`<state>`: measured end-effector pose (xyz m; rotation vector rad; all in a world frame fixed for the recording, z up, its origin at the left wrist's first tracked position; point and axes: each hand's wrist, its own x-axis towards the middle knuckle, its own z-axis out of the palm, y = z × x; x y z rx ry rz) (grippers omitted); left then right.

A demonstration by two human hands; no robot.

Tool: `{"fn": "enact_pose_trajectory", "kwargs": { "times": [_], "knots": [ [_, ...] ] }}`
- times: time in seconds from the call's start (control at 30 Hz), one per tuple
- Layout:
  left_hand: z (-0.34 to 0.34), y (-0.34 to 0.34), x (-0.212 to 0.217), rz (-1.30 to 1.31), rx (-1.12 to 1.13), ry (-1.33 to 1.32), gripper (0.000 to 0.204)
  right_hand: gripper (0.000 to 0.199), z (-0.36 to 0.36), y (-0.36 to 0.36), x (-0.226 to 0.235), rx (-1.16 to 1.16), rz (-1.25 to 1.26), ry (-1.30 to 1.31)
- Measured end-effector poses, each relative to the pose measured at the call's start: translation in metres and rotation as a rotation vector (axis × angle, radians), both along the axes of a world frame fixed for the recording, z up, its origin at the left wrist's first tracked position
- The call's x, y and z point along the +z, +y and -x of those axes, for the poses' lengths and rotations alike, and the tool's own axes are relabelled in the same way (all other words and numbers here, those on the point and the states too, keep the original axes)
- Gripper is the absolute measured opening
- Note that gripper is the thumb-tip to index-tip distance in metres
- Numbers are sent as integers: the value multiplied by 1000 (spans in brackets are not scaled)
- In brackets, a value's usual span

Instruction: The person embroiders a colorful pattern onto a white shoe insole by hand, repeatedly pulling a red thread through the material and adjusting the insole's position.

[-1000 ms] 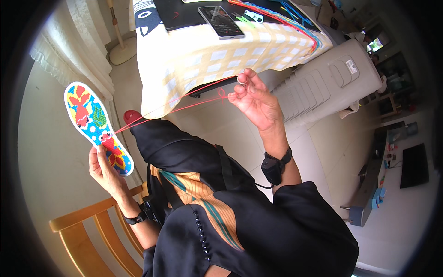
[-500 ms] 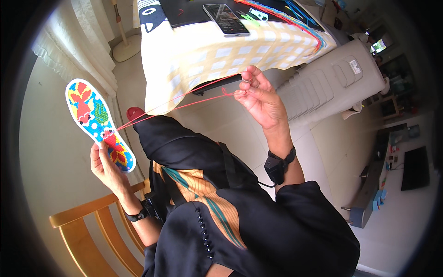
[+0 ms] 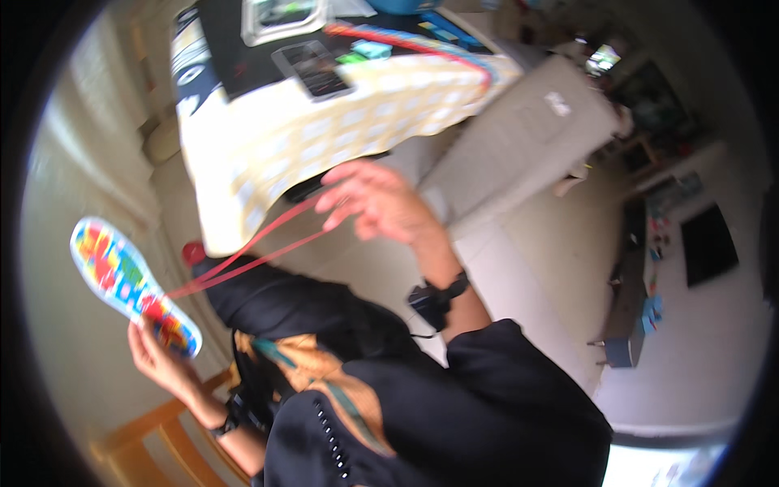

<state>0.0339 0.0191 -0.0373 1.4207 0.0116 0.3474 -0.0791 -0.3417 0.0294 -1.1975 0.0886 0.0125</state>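
Note:
On the left, my left hand [image 3: 160,361] grips a long insole [image 3: 122,272] by the edge near its lower end. The insole has a white rim and a stitched pattern of red, blue, yellow and green. From its right edge, two strands of red thread [image 3: 258,258] stretch up and across to my right hand [image 3: 377,201]. This hand is raised in front of the table, its fingers curled at the thread's far end. Motion smears the fingertips, and no needle can be made out.
A table with a checked yellow-white cloth [image 3: 268,146] stands ahead, bearing a phone [image 3: 312,71], a white-rimmed tray [image 3: 253,32] and a bundle of coloured threads [image 3: 406,45]. A grey plastic chair [image 3: 519,122] is right of it. A wooden chair back [image 3: 142,438] rises at lower left.
The whole view has shifted, showing more of the tabletop. My right hand has come nearer the insole and its fingers look looser. The left hand keeps its hold on the insole.

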Motion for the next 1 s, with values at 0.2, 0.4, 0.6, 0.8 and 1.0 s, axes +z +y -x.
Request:
{"fn": "enact_pose_trajectory", "kwargs": {
  "times": [0.2,0.4,0.6,0.8,1.0],
  "knots": [
    [9,1,10,-123,-149,-89,27,19,1,5,-31,-697,1738,-5],
    [40,-28,39,-342,-496,-210,19,15,-21,69,0,-172,680,-237],
    [45,-43,48,-495,-668,-351,16,18,-19,119,-11,231,-2,-100],
    [45,-46,49,-579,-683,-451,20,23,-17,130,-19,337,-207,34],
    [47,-47,52,-622,-672,-438,20,21,-21,134,-24,326,-256,95]
  ]
}}
